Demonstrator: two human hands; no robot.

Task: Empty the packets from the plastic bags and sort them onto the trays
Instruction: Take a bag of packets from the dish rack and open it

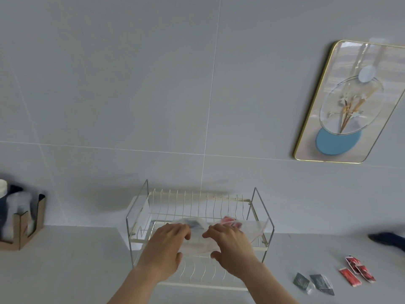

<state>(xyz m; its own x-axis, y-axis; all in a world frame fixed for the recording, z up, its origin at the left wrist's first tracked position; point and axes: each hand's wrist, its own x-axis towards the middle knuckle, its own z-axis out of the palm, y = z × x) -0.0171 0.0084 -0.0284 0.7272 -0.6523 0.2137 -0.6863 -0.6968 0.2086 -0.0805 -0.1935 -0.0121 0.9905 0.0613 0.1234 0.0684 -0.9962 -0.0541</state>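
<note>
- On rack's upper tray (219, 212): clear plastic bag (197, 240), grey and red packets inside.
- Left hand (167, 249), right hand (230, 246): both grips pinching bag.
- On bench (65, 270), right: loose packets (333, 278).

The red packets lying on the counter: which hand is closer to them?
Right. The right hand grips the plastic bag on the rack, left of the red packets. The left hand, also on the bag, is farther left.
</note>
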